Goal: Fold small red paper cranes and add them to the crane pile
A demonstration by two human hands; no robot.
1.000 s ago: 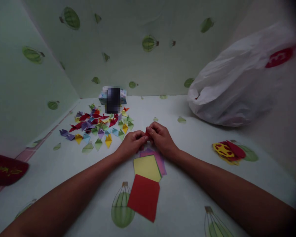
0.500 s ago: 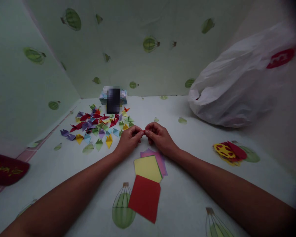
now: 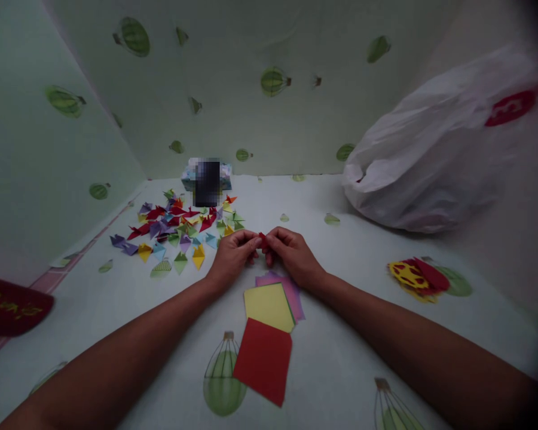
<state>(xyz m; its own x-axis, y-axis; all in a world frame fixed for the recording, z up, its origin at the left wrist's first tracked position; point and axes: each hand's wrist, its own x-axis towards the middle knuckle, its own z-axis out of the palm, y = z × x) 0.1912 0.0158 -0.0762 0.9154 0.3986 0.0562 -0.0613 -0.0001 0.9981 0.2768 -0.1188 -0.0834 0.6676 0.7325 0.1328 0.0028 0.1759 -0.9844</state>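
Note:
Between my two hands is a small piece of folded red paper (image 3: 263, 240), mostly covered by the fingers. My left hand (image 3: 237, 251) pinches its left side with thumb and forefinger. On its right side, my right hand (image 3: 289, 248) grips it with closed fingers. Just below the hands lie square paper sheets: pink-purple paper (image 3: 291, 292) at the back, a yellow sheet (image 3: 268, 303) over it, and a red sheet (image 3: 264, 361) nearest me, overlapping the yellow one. Left of my left hand spreads a pile of small folded paper pieces (image 3: 174, 224) in several colours.
A tissue box (image 3: 226, 176) with a blurred dark object (image 3: 207, 184) before it stands behind the pile. A large white plastic bag (image 3: 421, 161) sits at the right. Yellow and red cut-outs (image 3: 410, 275) lie below it. A dark red object (image 3: 13, 307) is at the left edge.
The right hand has shifted slightly down, and more of the folded red paper shows between the fingertips. The sheets and the pile look the same.

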